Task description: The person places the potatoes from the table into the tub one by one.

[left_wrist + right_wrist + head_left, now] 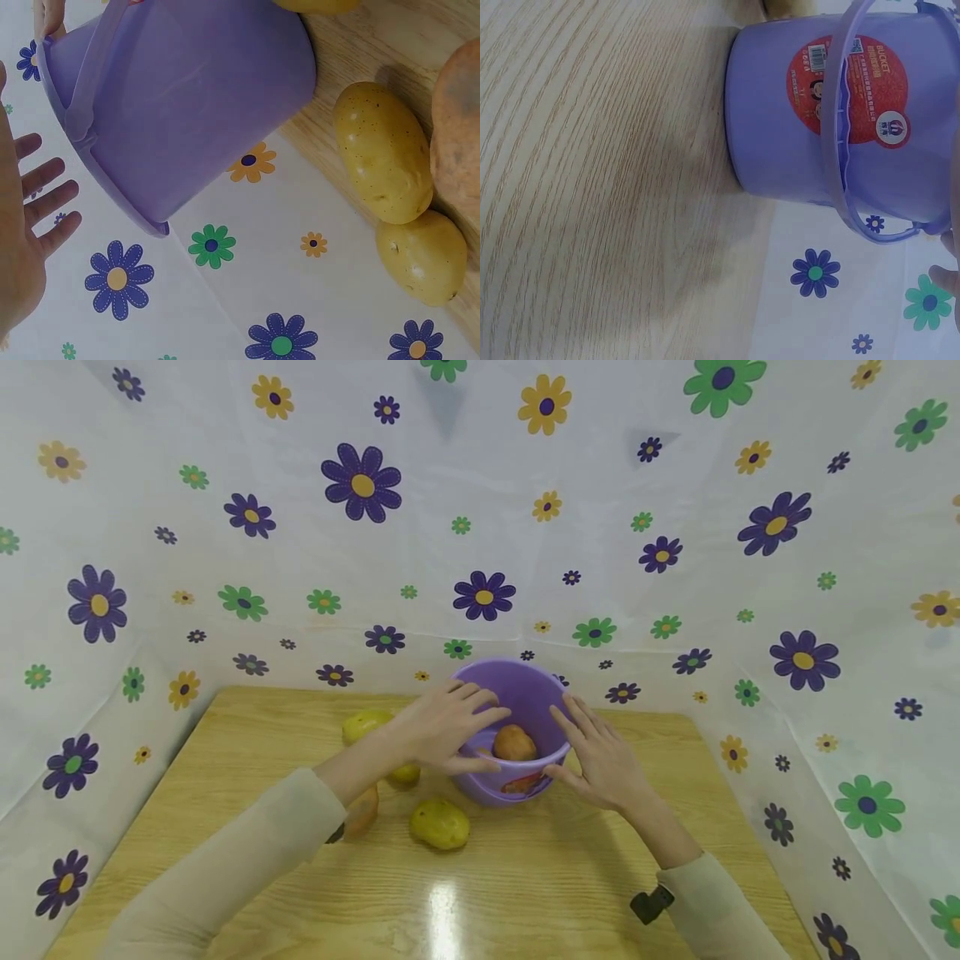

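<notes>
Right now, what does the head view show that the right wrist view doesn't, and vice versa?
Head only: the inside of the bucket, with a round brown piece in it, plus the left hand.

Right wrist only: readable print on the red label, including the word BUCKET, and its barcode.

Both: the bucket's outer wall, the label (illegible from the head), the wooden table, the flowered cloth and the right hand, just fingers in the wrist view.

A wooden table [570, 893] bears 1 purple bucket [532, 710], 3 yellow potatoes [438, 824] and 1 orange-brown root [363, 815].
</notes>
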`<move>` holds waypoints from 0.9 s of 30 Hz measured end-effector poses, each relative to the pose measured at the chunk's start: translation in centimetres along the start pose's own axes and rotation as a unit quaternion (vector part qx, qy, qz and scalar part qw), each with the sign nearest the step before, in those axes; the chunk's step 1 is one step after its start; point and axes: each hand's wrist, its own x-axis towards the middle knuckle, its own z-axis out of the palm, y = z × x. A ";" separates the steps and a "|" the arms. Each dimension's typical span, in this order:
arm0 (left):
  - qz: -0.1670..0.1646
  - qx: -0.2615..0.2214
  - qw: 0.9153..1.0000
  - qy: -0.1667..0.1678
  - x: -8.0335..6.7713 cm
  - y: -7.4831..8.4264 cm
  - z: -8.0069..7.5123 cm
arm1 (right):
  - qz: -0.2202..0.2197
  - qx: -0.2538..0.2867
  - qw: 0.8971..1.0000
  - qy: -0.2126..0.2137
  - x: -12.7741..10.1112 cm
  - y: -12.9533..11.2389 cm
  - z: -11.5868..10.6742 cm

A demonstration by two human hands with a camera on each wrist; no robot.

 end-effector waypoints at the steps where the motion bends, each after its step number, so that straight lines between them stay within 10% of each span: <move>1: 0.002 0.000 1.000 0.003 -0.1 0.1 -0.1 | 0.000 -0.001 1.000 -0.001 0.0 0.0 0.0; 27: -0.010 -0.038 0.998 0.057 -5.0 2.2 0.3 | 0.002 0.002 1.000 0.011 0.0 -0.1 0.1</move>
